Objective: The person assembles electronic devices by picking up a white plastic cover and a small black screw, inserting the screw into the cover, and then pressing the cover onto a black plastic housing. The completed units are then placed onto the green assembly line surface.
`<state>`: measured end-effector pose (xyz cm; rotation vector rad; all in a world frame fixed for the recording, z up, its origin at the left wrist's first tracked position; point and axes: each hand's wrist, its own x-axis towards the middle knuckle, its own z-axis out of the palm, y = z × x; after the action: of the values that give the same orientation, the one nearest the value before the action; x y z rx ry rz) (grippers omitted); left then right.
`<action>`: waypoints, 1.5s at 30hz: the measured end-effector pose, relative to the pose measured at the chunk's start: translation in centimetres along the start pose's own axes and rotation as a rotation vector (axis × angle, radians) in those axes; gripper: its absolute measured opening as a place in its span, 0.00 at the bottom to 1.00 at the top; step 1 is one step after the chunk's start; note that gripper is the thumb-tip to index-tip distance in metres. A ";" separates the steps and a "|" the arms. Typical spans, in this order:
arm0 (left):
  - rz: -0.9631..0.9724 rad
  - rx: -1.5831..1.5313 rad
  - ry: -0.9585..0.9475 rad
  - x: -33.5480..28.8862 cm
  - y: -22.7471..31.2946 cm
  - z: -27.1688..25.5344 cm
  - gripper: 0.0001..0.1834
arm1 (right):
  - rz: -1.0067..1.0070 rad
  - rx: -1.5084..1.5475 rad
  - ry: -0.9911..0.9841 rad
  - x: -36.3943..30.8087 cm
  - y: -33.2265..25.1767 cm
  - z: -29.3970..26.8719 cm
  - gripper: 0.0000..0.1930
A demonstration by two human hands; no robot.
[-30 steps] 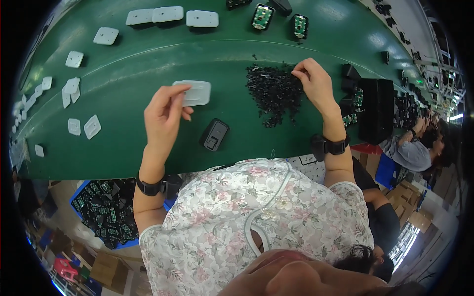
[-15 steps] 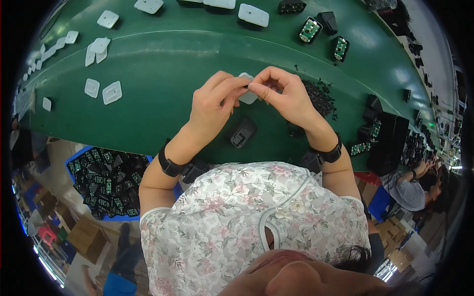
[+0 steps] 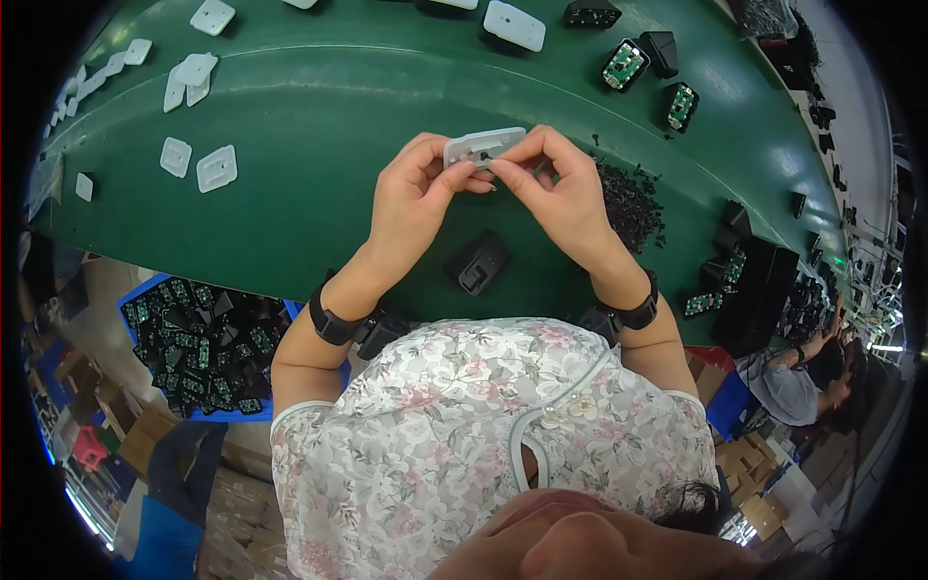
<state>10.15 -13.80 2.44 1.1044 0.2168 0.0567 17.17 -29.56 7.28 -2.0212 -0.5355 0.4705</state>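
Observation:
A white plastic cover (image 3: 471, 147) is tilted up between my hands above the green table. My left hand (image 3: 414, 193) grips its left side, thumb in front and fingers behind. My right hand (image 3: 556, 188) is closed at the cover's right side, its thumb and index finger pinched at a small black part (image 3: 485, 155) against the cover's inner face. Part of the cover's right end is hidden by these fingers. Nearer to me, below the hands, a black plastic housing (image 3: 478, 263) lies on the table.
Right of my right hand spreads a pile of small black parts (image 3: 633, 208). Several white covers (image 3: 217, 168) lie left and far. Housings with green circuit boards (image 3: 624, 65) are at far right. A blue bin (image 3: 130, 304) of boards stands at lower left; a person (image 3: 793, 387) sits at right.
The white cover was flat and mostly hidden beneath my pinched fingertips; now it is lifted and tilted in my left hand. My right fingertips have moved against its inner face with the small black part.

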 end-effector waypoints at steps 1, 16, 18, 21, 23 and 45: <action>-0.008 0.013 -0.026 0.0 -0.1 -0.1 0.07 | 0.013 0.014 0.014 0.1 0.2 0.2 0.04; 0.156 0.132 0.007 -0.6 -0.2 -0.4 0.06 | -0.055 -0.097 0.056 -0.1 0.2 1.0 0.08; 0.128 0.108 0.003 -0.8 -0.1 -0.5 0.06 | -0.189 -0.196 0.110 -0.1 0.1 0.8 0.10; 0.092 0.061 -0.023 -0.9 -0.1 -0.3 0.07 | -0.284 -0.218 0.204 0.1 -0.8 0.2 0.14; 0.087 0.041 -0.051 -0.7 0.0 -0.2 0.07 | -0.243 -0.187 0.133 0.1 0.0 0.4 0.14; 0.305 1.135 0.193 4.3 1.7 -8.0 0.08 | -0.733 -0.709 0.024 17.2 6.3 -13.2 0.25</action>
<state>12.82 -5.29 -0.11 2.2631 0.2543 0.3440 39.53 -32.28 6.02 -2.2566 -1.5084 -0.2323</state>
